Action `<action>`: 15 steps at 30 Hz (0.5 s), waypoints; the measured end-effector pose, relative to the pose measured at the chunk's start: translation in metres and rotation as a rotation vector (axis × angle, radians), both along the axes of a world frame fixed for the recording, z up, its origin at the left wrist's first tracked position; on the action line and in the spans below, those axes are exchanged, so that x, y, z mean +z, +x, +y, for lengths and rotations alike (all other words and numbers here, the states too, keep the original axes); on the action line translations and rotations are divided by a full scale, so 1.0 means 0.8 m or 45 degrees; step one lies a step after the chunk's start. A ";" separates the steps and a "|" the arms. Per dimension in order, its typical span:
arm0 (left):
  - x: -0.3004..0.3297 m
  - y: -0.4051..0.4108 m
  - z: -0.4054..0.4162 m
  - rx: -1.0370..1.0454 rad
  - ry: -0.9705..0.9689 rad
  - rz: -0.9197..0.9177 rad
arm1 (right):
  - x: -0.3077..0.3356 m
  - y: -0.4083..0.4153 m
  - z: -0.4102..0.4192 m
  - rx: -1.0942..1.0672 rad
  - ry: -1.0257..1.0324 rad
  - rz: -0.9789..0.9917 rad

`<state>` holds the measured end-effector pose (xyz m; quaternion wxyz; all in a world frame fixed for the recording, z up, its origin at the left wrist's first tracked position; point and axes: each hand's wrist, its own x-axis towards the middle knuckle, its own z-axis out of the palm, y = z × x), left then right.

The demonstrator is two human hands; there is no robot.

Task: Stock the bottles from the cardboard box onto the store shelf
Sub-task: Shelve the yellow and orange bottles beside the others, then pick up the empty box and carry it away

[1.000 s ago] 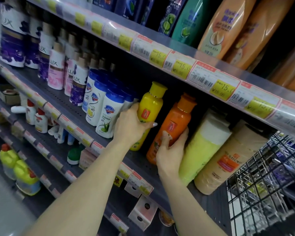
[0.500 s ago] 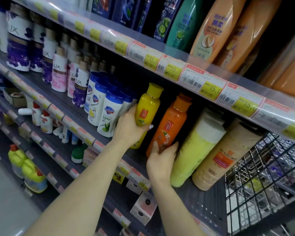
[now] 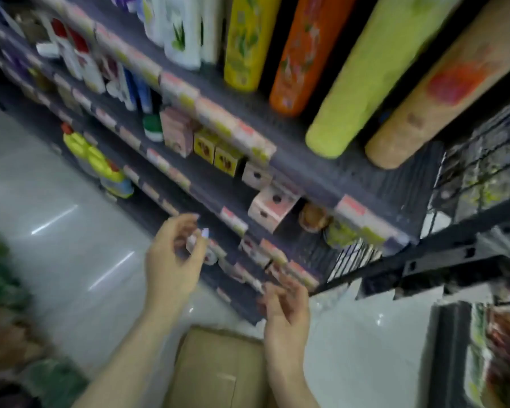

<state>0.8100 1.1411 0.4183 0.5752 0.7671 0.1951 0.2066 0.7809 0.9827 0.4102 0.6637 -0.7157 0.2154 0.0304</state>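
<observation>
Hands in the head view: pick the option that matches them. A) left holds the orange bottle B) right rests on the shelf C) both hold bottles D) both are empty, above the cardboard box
D: the left hand and right hand are open and empty above the cardboard box, while the orange bottle stands on the shelf.

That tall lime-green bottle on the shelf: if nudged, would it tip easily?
Probably. The lime-green bottle looks tall and narrow, so top-heavy. Its rounded, smooth-looking body could roll if it fell. The tan bottle close beside it might catch it.

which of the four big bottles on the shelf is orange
The orange bottle, second from the left, between the yellow bottle and the lime bottle; the tan bottle stands farthest right.
</observation>
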 end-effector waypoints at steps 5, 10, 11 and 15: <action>-0.221 -0.120 -0.036 -0.032 -0.055 0.602 | -0.195 -0.082 -0.104 0.066 -0.172 0.608; -0.400 -0.201 -0.068 -0.155 0.025 1.151 | -0.371 -0.119 -0.183 0.057 -0.387 0.991; -0.431 -0.207 -0.070 -0.181 0.047 1.227 | -0.402 -0.119 -0.194 0.049 -0.440 1.027; -0.535 -0.207 -0.071 -0.241 0.094 1.391 | -0.516 -0.110 -0.229 0.074 -0.550 1.145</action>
